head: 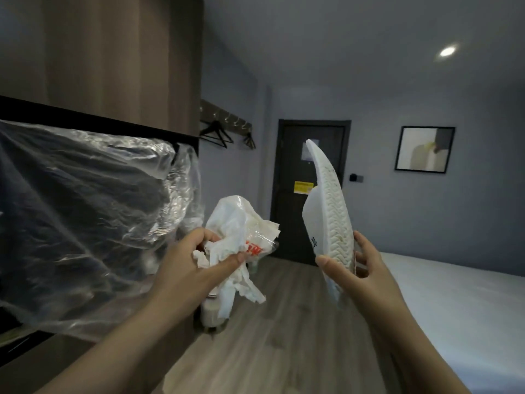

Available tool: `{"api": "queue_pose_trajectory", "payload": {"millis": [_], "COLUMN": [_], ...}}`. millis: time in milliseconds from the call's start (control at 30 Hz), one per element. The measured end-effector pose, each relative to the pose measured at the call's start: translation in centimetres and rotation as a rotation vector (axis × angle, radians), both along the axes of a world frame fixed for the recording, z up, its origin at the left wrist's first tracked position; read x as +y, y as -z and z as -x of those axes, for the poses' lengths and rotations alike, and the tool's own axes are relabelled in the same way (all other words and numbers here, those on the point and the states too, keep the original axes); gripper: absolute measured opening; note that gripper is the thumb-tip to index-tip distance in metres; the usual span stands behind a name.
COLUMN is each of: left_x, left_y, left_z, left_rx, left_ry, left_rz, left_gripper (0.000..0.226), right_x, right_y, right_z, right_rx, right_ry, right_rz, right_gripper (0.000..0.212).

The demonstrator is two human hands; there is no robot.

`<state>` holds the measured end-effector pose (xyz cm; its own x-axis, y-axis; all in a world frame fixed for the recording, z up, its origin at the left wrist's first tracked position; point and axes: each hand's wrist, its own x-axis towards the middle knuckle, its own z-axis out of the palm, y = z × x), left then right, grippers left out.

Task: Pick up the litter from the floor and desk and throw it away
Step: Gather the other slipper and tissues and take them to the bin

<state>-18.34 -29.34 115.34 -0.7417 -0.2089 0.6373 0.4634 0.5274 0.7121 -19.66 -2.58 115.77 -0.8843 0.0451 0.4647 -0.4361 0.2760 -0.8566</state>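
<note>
Gripping crumpled wrappers (235, 223), left hand (193, 260), right hand (369, 271) fingers (326, 262) pinching slipper (332, 211), wood floor (284, 342), dark door (287, 172)

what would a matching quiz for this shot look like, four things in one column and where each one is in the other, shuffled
Things
1. crumpled white wrapper
2. white slipper
3. clear plastic bag
4. black hanger

Places
A. hangs from the wall rack left of the door
B. gripped in the left hand
C. draped below a black bar at far left
D. held in the right hand, sole showing

Pairs: 1-B, 2-D, 3-C, 4-A
</note>
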Motion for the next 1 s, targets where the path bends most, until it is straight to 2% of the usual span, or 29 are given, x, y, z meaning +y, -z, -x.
{"api": "queue_pose_trajectory", "payload": {"millis": [200, 433, 1000], "left_x": [8.8, 12.9, 7.0], "left_y": [0.7, 2.0, 2.3], "left_z": [6.6, 14.6, 45.9], "left_rx": [-0.012, -0.060, -0.082], "left_ry": [0.112, 0.212, 0.265], "left_rz": [-0.032, -0.048, -0.062], "left_gripper": [0.032, 0.031, 0.041], "right_x": [7.8, 12.1, 6.6], "right_y": [0.4, 1.3, 1.1], "right_z": [4.0, 10.4, 38.7], "right_rx": [0.001, 0.002, -0.028], "right_ry": [0.065, 0.120, 0.211], "right_rz": [-0.014, -0.006, 0.000], "right_gripper": [0.121, 0.116, 0.116]}}
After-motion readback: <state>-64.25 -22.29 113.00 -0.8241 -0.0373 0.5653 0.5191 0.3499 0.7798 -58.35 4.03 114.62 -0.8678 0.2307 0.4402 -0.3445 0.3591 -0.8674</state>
